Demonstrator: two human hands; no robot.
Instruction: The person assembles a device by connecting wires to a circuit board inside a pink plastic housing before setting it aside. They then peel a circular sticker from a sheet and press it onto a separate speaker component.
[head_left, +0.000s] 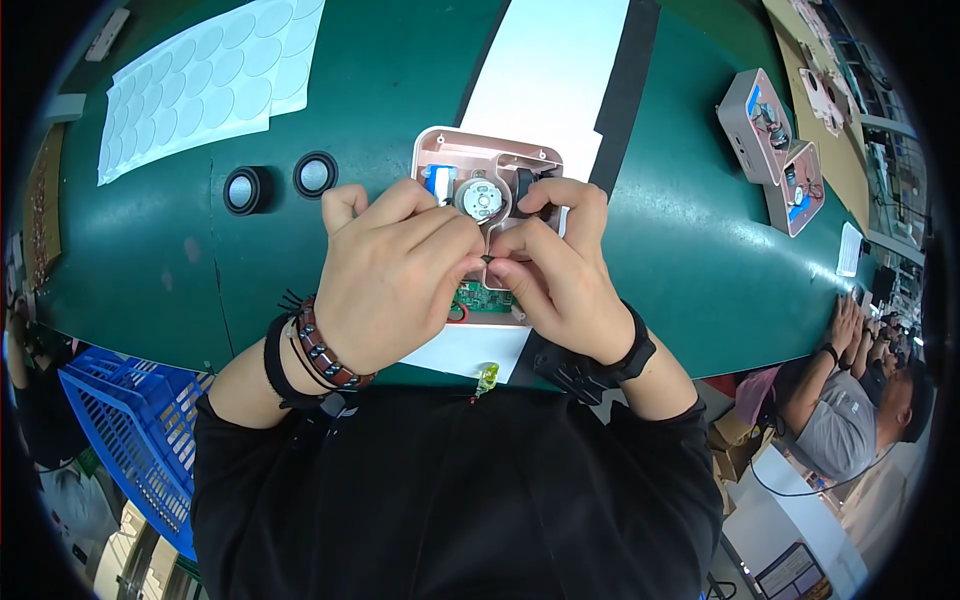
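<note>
An open pink device shell (470, 150) lies on the green table (150, 270) in front of me, with a round silver motor (481, 198), a blue part and a green circuit board (478, 297) inside. My left hand (395, 270) and my right hand (560, 265) rest over the shell with fingertips pinched together on a small dark part (487, 259) above the board. What the part is cannot be told. My right fingers also touch a black piece (527, 190) at the shell's right side.
Two black round speakers (247, 189) (315, 174) sit left of the shell. White sheets of round pads (205, 85) lie at the back left. Two more pink housings (770, 140) stand at the right. A blue crate (130, 430) is below left. Another person (860, 400) sits at right.
</note>
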